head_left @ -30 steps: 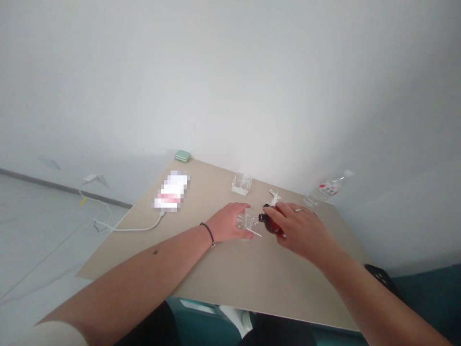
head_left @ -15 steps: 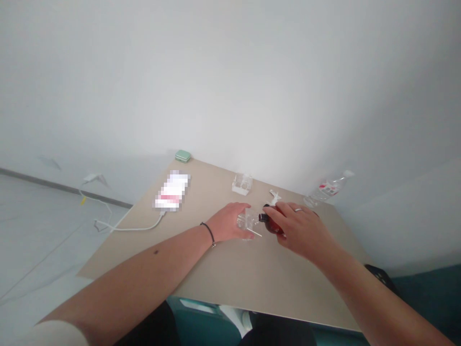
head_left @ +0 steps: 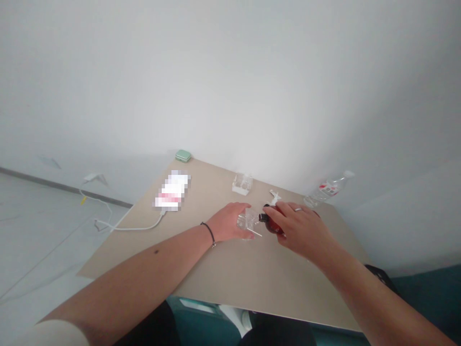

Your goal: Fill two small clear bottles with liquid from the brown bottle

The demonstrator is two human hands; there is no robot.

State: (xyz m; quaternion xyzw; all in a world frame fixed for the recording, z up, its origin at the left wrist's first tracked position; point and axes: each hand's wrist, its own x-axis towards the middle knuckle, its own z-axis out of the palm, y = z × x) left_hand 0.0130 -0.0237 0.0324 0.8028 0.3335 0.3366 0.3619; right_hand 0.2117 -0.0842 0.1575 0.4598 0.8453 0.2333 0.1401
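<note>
My left hand (head_left: 228, 222) is wrapped round a small clear square glass (head_left: 248, 224) that stands near the middle of the tan table (head_left: 216, 269). My right hand (head_left: 300, 228), with a ring on one finger, grips a dark red bottle (head_left: 272, 225) tipped on its side, its dark neck pointing at the glass rim. A thin white stick (head_left: 255, 232) pokes out at the glass's front. I cannot see any liquid flowing.
A second clear glass (head_left: 242, 183) stands at the back by the wall, with a small white pump part (head_left: 274, 196) to its right. A plastic water bottle (head_left: 326, 189) lies at the far right corner. A phone (head_left: 171, 192) on a white cable and a green case (head_left: 183, 155) sit at left.
</note>
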